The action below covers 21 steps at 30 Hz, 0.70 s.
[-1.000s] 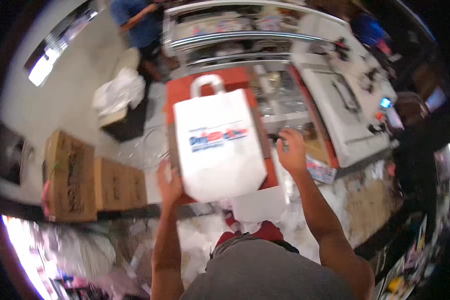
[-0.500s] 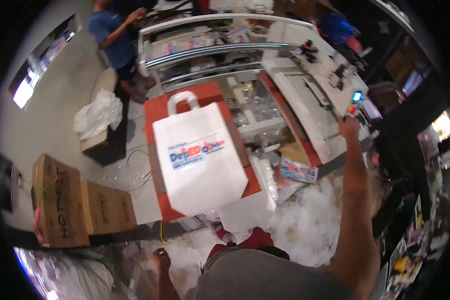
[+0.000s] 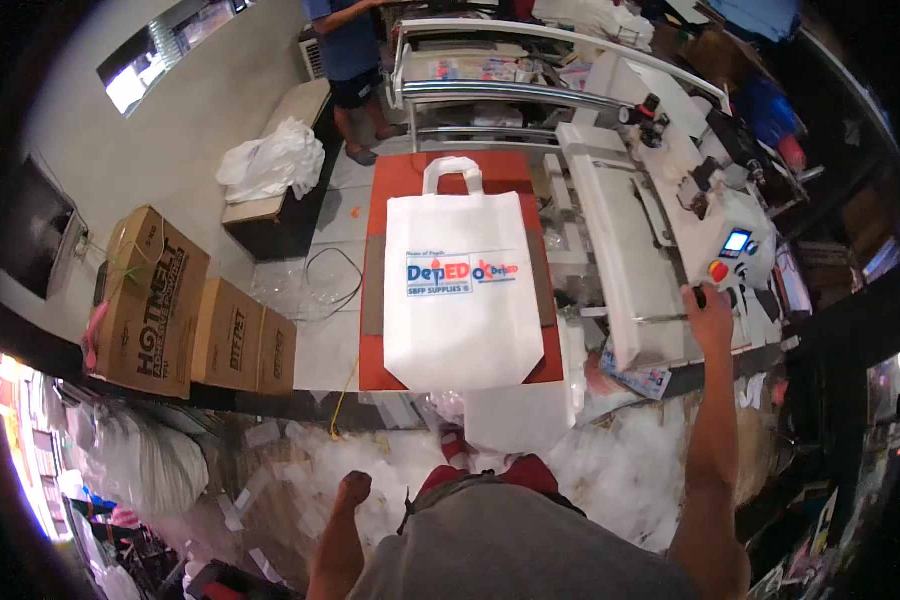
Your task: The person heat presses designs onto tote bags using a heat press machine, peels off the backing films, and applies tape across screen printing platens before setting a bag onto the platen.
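A white bag point(image 3: 460, 340) with looped handles and red and blue print lies flat on the red platform point(image 3: 372, 375) of a press machine. My right hand point(image 3: 710, 318) is at the front of the control panel point(image 3: 755, 235), its fingers curled round a small black knob, below a red button and a lit screen. Low in front of my body, my left hand point(image 3: 354, 488) is closed with nothing visible in it, apart from the bag. The white press head point(image 3: 610, 240) is to the right of the bag, not over it.
Cardboard boxes point(image 3: 150, 300) stand at the left. White material point(image 3: 275, 160) rests on a bench behind them. Another person point(image 3: 348, 50) stands beyond, near the metal rails point(image 3: 510, 92). A dark cable point(image 3: 355, 280) lies left of the platform. White fluffy material point(image 3: 620, 470) covers the floor.
My right hand has moved right, from beside the bag to the control panel. My left hand has left the bag's left edge and come down. The press head's red underside no longer shows.
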Tool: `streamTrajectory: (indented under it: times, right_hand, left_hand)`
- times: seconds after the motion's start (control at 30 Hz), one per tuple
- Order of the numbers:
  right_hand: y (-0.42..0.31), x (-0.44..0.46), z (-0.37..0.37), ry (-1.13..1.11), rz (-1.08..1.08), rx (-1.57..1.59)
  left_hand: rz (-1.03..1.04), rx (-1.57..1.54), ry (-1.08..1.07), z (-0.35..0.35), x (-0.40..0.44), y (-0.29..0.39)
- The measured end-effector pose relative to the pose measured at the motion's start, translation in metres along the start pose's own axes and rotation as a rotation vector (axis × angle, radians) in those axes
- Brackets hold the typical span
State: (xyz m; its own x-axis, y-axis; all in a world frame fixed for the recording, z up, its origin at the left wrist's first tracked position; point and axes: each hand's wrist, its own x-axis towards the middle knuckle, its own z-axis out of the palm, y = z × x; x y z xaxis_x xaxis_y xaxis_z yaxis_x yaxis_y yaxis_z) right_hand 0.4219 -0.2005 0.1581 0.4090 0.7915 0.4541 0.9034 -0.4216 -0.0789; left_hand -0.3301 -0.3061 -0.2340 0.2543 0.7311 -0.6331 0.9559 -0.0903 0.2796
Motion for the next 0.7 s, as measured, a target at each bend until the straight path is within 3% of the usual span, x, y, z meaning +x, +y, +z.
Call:
streamTrajectory:
  times: [0.2, 0.33, 0.53, 0.57, 0.6, 0.63, 0.7]
  right_hand:
    - [-0.037, -0.016, -0.018, -0.091, -0.235, 0.306]
    - [-0.081, -0.020, -0.015, -0.233, -0.363, 0.376]
    - [-0.138, -0.029, -0.003, -0.256, -0.618, 0.574]
    - [-0.147, -0.030, -0.003, -0.257, -0.627, 0.581]
    - [-0.156, -0.031, -0.003, -0.220, -0.700, 0.631]
    - [-0.166, -0.032, -0.006, -0.181, -0.772, 0.678]
    - [-0.183, -0.033, -0.012, -0.292, -0.760, 0.656]
  left_hand:
    - [0.027, -0.235, 0.336, -0.010, 0.012, 0.075]
    - [-0.124, -0.512, 0.385, -0.004, -0.002, 0.122]
    - [-0.314, -0.588, 0.246, 0.040, -0.026, 0.169]
    - [-0.099, -0.326, 0.214, 0.123, 0.011, 0.116]
    - [-0.095, -0.350, 0.209, 0.147, 0.007, 0.116]
    - [-0.089, -0.374, 0.204, 0.141, -0.003, 0.127]
    - [-0.313, -0.549, 0.090, 0.112, -0.039, 0.163]
